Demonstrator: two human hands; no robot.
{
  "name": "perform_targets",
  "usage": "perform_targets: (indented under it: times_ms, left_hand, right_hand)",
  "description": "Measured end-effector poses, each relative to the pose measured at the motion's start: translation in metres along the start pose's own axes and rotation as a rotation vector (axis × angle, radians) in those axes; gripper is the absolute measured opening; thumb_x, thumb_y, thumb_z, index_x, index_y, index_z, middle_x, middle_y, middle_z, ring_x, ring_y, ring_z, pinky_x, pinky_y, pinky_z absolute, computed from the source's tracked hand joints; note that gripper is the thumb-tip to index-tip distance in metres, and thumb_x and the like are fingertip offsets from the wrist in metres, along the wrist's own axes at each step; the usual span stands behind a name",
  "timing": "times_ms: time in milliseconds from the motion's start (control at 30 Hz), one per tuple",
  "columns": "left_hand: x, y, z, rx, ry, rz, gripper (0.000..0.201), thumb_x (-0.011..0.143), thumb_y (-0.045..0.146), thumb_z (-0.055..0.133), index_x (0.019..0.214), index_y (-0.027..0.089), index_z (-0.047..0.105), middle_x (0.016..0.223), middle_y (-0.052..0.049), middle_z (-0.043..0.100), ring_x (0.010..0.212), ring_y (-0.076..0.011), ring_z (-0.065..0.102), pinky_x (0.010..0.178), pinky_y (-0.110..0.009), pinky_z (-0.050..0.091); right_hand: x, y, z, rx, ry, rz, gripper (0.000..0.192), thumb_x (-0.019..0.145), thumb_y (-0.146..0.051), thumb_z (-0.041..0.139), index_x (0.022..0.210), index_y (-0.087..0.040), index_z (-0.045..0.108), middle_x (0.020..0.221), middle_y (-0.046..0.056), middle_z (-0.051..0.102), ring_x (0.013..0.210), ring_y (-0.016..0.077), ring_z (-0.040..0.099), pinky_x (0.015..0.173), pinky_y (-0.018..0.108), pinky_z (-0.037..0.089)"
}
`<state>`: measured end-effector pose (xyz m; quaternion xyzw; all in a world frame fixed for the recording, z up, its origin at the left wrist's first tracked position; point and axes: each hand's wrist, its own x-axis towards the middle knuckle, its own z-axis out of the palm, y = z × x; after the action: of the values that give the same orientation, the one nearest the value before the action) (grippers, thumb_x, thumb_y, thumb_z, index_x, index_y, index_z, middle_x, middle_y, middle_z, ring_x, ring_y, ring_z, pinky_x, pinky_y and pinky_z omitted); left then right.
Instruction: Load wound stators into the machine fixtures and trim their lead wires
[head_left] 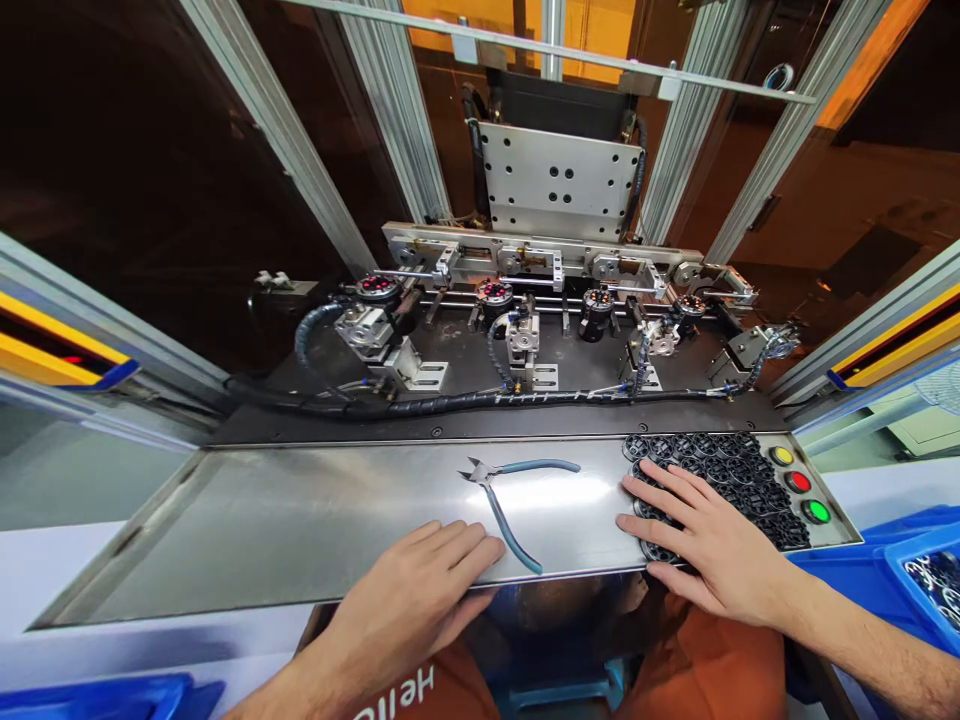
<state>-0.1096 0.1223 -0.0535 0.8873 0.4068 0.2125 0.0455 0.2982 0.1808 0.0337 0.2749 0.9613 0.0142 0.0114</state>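
Observation:
My left hand (427,580) is at the front edge of a bare metal shelf (300,530). Its fingers are curled and pressed together on top, and the thumb is below the edge. Spread fingers of my right hand (697,530) lie over the left side of a packed batch of round black plastic parts (720,470). The palm faces down, and no part is gripped in it. Between the hands, diagonal cutters (486,474) with blue handles rest on the shelf, jaws and handles apart, touching neither hand.
Yellow, red and green push buttons (819,512) sit right of the parts. Behind the shelf stands a machine with several clamping stations (521,335) and round black fixtures (598,312). Yellow-framed sensor bars (60,345) flank the opening. A blue bin (907,560) of parts is at right.

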Motion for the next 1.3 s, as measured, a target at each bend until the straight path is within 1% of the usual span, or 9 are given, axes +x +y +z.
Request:
perform_targets:
  times_ms: [133,333,500,567,800,900,1067,1200,1300]
  left_hand:
    - [-0.0001,-0.0002,0.0011,0.003,0.008,0.007,0.040,0.091,0.009,0.084,0.112,0.028,0.055,0.097,0.003,0.072,0.082,-0.0255,0.067,0.076,-0.039,0.044]
    - [-0.0019,0.0002,0.0005,0.001,0.006,-0.002,0.044,0.088,0.009,0.087,0.112,0.028,0.056,0.098,0.003,0.073,0.082,-0.0255,0.069,0.076,-0.040,0.046]
    - [-0.0009,-0.0001,0.0009,0.000,0.009,-0.001,0.039,0.090,0.010,0.083,0.112,0.028,0.056,0.098,0.004,0.072,0.083,-0.0248,0.069,0.076,-0.039,0.046]
    - [-0.0004,-0.0004,0.0009,0.004,0.004,0.001,0.038,0.091,0.010,0.083,0.112,0.028,0.056,0.097,0.003,0.072,0.083,-0.0251,0.069,0.076,-0.040,0.046]
    - [0.0000,-0.0005,-0.0003,0.013,-0.001,0.004,0.045,0.087,0.010,0.088,0.112,0.028,0.056,0.098,0.003,0.073,0.083,-0.0256,0.070,0.076,-0.040,0.048]
    - [-0.0003,-0.0004,-0.0008,0.000,-0.009,0.005,0.045,0.088,0.009,0.087,0.113,0.028,0.056,0.100,0.003,0.074,0.084,-0.0257,0.071,0.076,-0.040,0.048]
    - [-0.0012,-0.0006,-0.0008,-0.007,-0.016,-0.001,0.038,0.092,0.010,0.082,0.114,0.028,0.056,0.100,0.002,0.075,0.085,-0.0255,0.071,0.077,-0.039,0.048]
    - [-0.0009,-0.0004,-0.0002,0.001,-0.001,0.007,0.041,0.090,0.010,0.084,0.114,0.028,0.056,0.101,0.003,0.075,0.085,-0.0254,0.071,0.077,-0.039,0.048]
    - [-0.0006,-0.0002,-0.0004,0.006,0.002,0.007,0.041,0.090,0.010,0.084,0.113,0.028,0.055,0.099,0.003,0.074,0.084,-0.0253,0.070,0.077,-0.039,0.047]
  right_hand:
    - [-0.0003,-0.0001,0.0003,-0.010,0.000,0.000,0.054,0.114,-0.038,0.065,0.168,-0.035,0.064,0.189,0.004,0.042,0.178,0.0380,0.035,0.135,0.066,0.051]
    - [0.0003,-0.0003,0.0002,0.028,0.016,0.005,0.051,0.113,-0.036,0.067,0.165,-0.034,0.067,0.188,0.005,0.045,0.178,0.0368,0.036,0.139,0.064,0.046]
    - [0.0006,-0.0002,0.0003,0.046,0.028,0.012,0.052,0.113,-0.036,0.068,0.164,-0.035,0.068,0.188,0.004,0.046,0.178,0.0355,0.036,0.141,0.063,0.042]
    - [0.0004,-0.0002,0.0004,0.041,0.023,0.012,0.052,0.113,-0.036,0.068,0.165,-0.035,0.067,0.188,0.004,0.045,0.178,0.0355,0.035,0.141,0.063,0.043]
    - [0.0000,-0.0004,-0.0004,0.013,0.003,0.010,0.052,0.115,-0.039,0.065,0.167,-0.035,0.065,0.189,0.004,0.044,0.178,0.0370,0.036,0.136,0.066,0.049]
    - [-0.0002,0.0000,-0.0005,0.019,0.005,0.008,0.052,0.115,-0.039,0.066,0.166,-0.035,0.065,0.188,0.004,0.044,0.178,0.0364,0.035,0.138,0.065,0.046]
    - [0.0000,0.0002,0.0005,0.044,0.023,0.012,0.052,0.113,-0.037,0.068,0.165,-0.035,0.067,0.188,0.003,0.046,0.178,0.0351,0.035,0.142,0.063,0.042]
    - [0.0001,-0.0002,0.0007,0.034,0.022,0.011,0.052,0.113,-0.037,0.068,0.165,-0.035,0.067,0.187,0.004,0.046,0.178,0.0353,0.035,0.141,0.063,0.042]
    - [0.0002,-0.0003,0.0005,0.010,0.016,0.008,0.052,0.114,-0.037,0.066,0.166,-0.035,0.066,0.188,0.004,0.046,0.178,0.0362,0.036,0.139,0.064,0.045]
